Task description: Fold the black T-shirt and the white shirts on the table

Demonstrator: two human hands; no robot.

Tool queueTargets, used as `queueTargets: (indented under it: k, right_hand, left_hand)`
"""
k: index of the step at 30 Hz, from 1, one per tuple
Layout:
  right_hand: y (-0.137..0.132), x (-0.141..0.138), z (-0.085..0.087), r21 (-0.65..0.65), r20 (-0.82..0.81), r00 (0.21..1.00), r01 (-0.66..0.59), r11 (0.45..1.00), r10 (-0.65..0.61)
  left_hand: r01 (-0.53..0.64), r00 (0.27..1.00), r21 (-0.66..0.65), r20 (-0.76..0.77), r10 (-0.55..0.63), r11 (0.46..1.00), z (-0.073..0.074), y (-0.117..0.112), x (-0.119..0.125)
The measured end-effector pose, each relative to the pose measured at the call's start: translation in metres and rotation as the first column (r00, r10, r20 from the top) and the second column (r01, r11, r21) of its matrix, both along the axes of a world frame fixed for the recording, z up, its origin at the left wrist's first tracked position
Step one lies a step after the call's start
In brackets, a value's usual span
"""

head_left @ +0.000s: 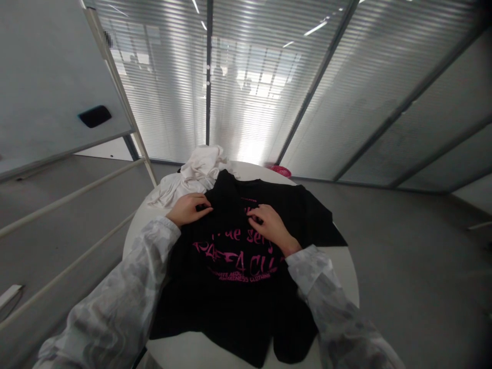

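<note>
A black T-shirt (230, 307) with pink lettering lies spread over a round white table (348, 277). Its neckline points away from me, and one short sleeve reaches out to the right. On the left, the cloth near the shoulder is folded inward. My left hand (189, 209) is at that left edge, thumb and fingers pinched on the fabric. Over the printed chest, my right hand (271, 225) also has thumb and fingertips closed on the cloth, covering some letters. The bottom of the shirt lies uneven near the table's front edge.
Crumpled white clothing (200, 171) is heaped at the table's back left. A pink mesh item (281, 170) shows behind the back edge. To the left stands a whiteboard (46, 77) on a frame with pale rails (73, 197). Glass panels with blinds (253, 77) rise behind.
</note>
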State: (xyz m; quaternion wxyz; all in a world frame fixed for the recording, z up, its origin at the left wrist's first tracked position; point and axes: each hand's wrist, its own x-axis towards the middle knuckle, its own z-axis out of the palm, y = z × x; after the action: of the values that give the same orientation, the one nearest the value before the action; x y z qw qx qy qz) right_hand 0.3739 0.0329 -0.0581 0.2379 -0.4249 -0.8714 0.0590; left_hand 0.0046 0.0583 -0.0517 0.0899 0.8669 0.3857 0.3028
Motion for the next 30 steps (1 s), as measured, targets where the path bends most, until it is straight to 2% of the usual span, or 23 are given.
queueTargets:
  k: [5,11,14,19,22,25,30]
  right_hand:
    - [0.006,0.009,-0.004,0.079,-0.187,0.945,0.285,0.955,-0.267]
    - [0.011,0.019,-0.007,0.117,-0.407,0.820,0.483,0.868,-0.402]
    - [0.012,0.021,-0.009,0.123,-0.442,0.801,0.500,0.857,-0.403]
    - [0.013,0.018,-0.012,0.144,-0.373,0.842,0.468,0.872,-0.390]
    - [0.012,0.015,-0.014,0.189,-0.310,0.836,0.521,0.833,-0.452]
    - [0.013,0.014,-0.019,0.222,-0.253,0.841,0.531,0.818,-0.478]
    - [0.014,0.013,-0.026,0.166,-0.192,0.872,0.482,0.860,-0.451]
  left_hand:
    - [-0.067,0.998,0.010,0.000,0.067,0.998,0.007,-0.004,-0.004]
    - [-0.023,0.999,-0.034,-0.041,0.022,0.999,0.009,-0.003,-0.009]
    - [0.005,0.998,-0.104,-0.065,-0.012,0.995,0.005,-0.002,-0.006]
    - [0.073,0.994,-0.146,-0.069,-0.084,0.987,-0.004,0.002,0.000]
    - [0.079,0.994,-0.156,-0.061,-0.089,0.985,-0.006,0.002,0.001]
    - [0.050,0.996,-0.162,-0.064,-0.061,0.985,-0.004,-0.001,0.002]
    - [-0.104,0.990,-0.163,-0.112,0.087,0.981,0.000,-0.007,0.006]
